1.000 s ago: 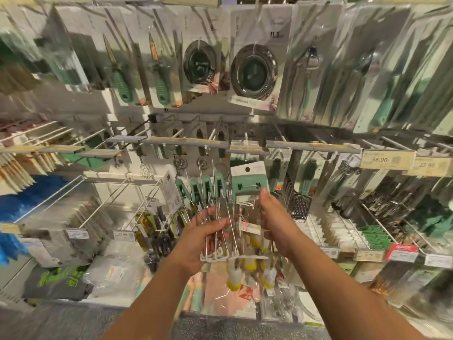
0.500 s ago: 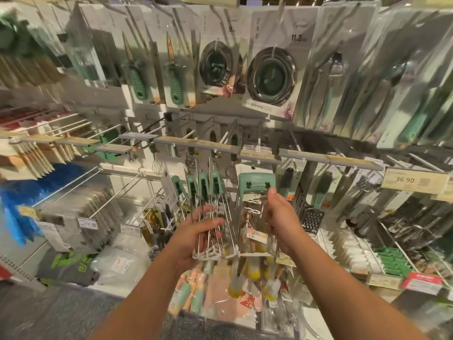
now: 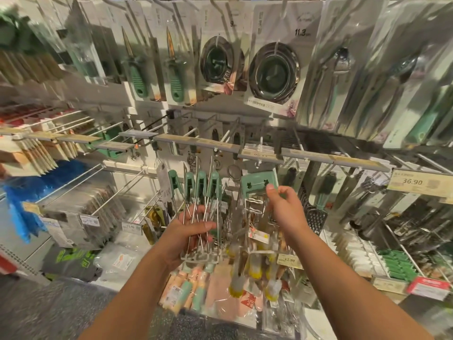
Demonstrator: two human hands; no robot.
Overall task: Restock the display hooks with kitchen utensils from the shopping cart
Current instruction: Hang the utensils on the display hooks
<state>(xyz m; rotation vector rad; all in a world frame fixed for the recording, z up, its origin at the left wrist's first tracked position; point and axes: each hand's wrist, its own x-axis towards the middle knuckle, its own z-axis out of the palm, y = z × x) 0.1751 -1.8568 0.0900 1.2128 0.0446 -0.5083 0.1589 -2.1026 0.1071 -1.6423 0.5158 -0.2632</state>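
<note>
My left hand [image 3: 188, 231] grips a bundle of several wire utensils [image 3: 199, 200] with mint-green handle tops and white plastic feet, held upright in front of the display. My right hand [image 3: 284, 209] pinches one more such utensil by its green header card [image 3: 258, 184], lifted just below the grey hook rail [image 3: 259, 155]. A white hook [image 3: 258, 164] pokes out of the rail right above the card. The wire part of that utensil hangs down beside my right palm.
Packaged strainers [image 3: 274, 72], green-handled knives [image 3: 137, 77] and tongs [image 3: 340, 69] hang on the row above. A price tag reading 36.90 [image 3: 414, 182] sits at the right. Yellow-tipped brushes [image 3: 255, 271] and pink items [image 3: 191, 288] hang below my hands. Empty wire hooks [image 3: 115, 190] stick out at left.
My right hand has drawn the green-carded utensil to the right, apart from the bundle, and moved its grip up onto the card. The view has shifted left.
</note>
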